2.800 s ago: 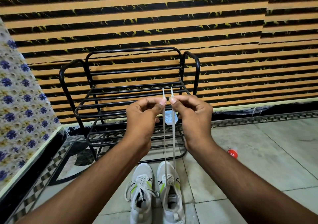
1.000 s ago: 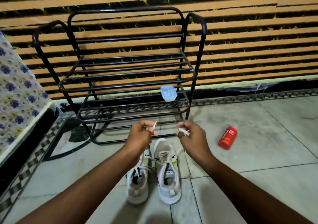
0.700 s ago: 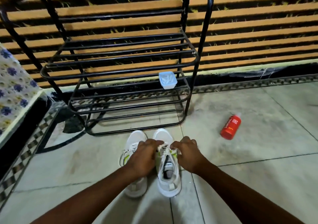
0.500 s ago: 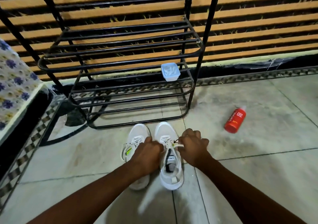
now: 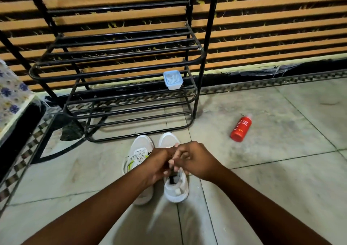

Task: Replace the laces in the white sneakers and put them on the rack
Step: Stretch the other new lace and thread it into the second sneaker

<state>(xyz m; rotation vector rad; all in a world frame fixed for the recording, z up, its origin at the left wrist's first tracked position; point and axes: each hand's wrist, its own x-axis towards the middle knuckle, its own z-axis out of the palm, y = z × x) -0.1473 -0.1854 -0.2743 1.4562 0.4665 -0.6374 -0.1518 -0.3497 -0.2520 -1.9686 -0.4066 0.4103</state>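
Left hand [image 5: 156,164]: fingers curled, pinching the thin white lace [image 5: 173,157] over the right white mesh sneaker [image 5: 175,185].
Right hand [image 5: 195,160]: fingers curled, pinching the same lace.
Left white mesh sneaker [image 5: 139,151]: floor, touching its pair.
Black metal-bar rack [image 5: 120,71]: just behind both.

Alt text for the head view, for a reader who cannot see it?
Both hands, left hand and right hand, work the lace over the right white sneaker on the floor, beside the left sneaker. Behind stands a black rack; a red bottle lies right.
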